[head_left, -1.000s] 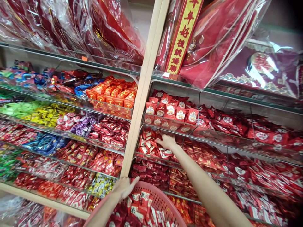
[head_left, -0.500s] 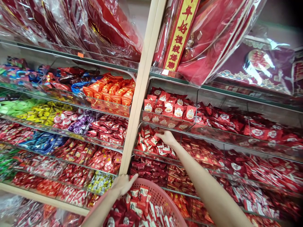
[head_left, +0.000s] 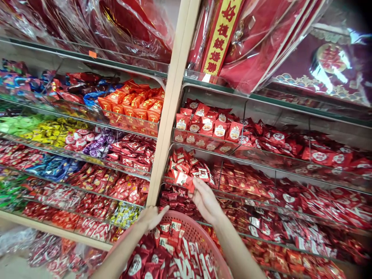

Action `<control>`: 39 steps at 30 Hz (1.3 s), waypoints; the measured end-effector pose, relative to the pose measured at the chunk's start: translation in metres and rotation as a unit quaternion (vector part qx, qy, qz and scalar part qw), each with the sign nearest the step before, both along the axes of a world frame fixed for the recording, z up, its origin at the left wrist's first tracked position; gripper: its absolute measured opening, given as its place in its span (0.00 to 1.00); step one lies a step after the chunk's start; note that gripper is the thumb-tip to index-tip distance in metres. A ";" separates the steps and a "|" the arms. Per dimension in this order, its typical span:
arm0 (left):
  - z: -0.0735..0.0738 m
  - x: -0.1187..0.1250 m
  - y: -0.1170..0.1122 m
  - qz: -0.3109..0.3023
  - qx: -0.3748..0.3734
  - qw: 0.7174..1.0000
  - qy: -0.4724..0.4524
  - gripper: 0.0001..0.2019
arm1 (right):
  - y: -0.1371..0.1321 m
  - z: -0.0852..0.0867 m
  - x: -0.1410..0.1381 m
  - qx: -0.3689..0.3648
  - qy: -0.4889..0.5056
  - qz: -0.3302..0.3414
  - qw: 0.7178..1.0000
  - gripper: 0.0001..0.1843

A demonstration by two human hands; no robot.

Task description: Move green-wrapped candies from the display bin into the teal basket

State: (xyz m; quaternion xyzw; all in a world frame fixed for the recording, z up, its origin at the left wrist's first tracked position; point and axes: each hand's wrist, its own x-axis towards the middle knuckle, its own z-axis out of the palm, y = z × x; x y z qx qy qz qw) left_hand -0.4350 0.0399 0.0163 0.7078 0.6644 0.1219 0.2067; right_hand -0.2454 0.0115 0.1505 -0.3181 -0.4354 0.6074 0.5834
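Note:
A pink plastic basket [head_left: 194,220] with a perforated wall is at the bottom centre, holding red wrapped sweets [head_left: 162,248] and several red-and-white packets. My left hand [head_left: 151,217] is closed on the basket's far left rim, one finger stretched along it. Between the thumb and fingers of my right hand [head_left: 205,199] is a small red-and-white candy packet [head_left: 185,181] with dark lettering. That hand is just in front of the shelf bin of matching packets [head_left: 181,161], above the basket. Part of the packet is hidden by my fingers.
A wooden upright [head_left: 174,77] divides the shelves. Clear plastic lips front the candy bins on both sides, such as the orange packets [head_left: 136,102] and yellow sweets [head_left: 55,133]. Plastic-wrapped red decorations [head_left: 130,31] overhang the top. Bagged goods [head_left: 52,252] lie low on the left.
My right hand has come down and toward me from the bin, now with a red-and-white candy packet pulled out. My left hand keeps its place on the basket. The view has shifted slightly.

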 end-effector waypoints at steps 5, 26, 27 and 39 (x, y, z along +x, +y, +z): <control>-0.004 0.000 0.003 -0.006 0.009 1.000 0.021 0.45 | -0.031 -0.041 -0.020 -0.143 0.179 0.094 0.969 0.15; -0.001 0.000 0.003 -0.047 0.014 0.997 0.059 0.35 | -0.048 -0.099 -0.034 -0.300 0.337 0.083 0.889 0.10; -0.001 0.000 0.003 -0.041 0.011 0.998 0.056 0.37 | -0.047 -0.099 -0.033 -0.300 0.332 0.073 0.891 0.10; -0.003 0.000 0.005 0.004 -0.019 1.000 0.022 0.42 | -0.040 -0.119 -0.021 -0.255 0.235 0.056 0.936 0.13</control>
